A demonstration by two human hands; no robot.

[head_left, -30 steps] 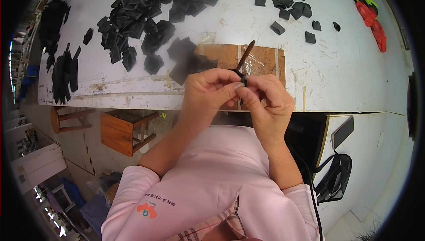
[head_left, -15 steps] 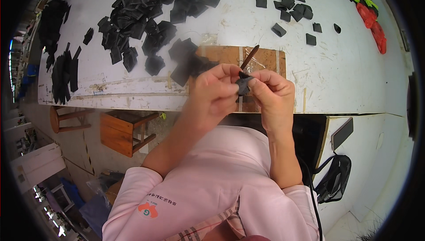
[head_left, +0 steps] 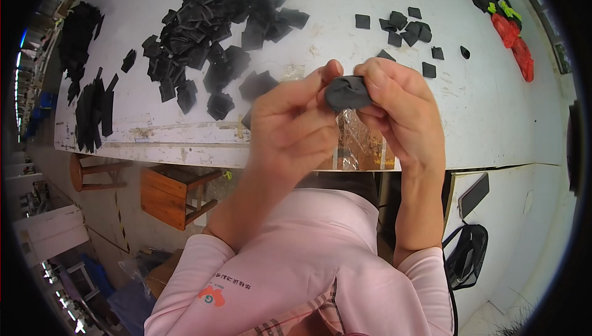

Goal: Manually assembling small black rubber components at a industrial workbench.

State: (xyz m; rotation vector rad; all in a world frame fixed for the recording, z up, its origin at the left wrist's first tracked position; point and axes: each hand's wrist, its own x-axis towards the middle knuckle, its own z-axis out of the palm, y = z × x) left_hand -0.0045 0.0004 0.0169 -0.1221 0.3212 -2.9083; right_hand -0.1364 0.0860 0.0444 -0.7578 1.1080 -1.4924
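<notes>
Dark grey fabric, a small puckered piece (head_left: 346, 94), was held up over the near part of the bench (head_left: 475, 126), above the brown cardboard (head_left: 370, 158). The right hand (head_left: 407, 111) pinched its right end between thumb and fingers; the left hand (head_left: 293, 123) was at its left end, blurred, and whether it gripped or merely touched could not be told. A slip seemed the likeliest trouble: had the right pinch loosened without a firm left hold, the piece could have dropped. Uneven pulling might have twisted it. Falling leftward, it could have blended into the dark heap (head_left: 203, 40).
</notes>
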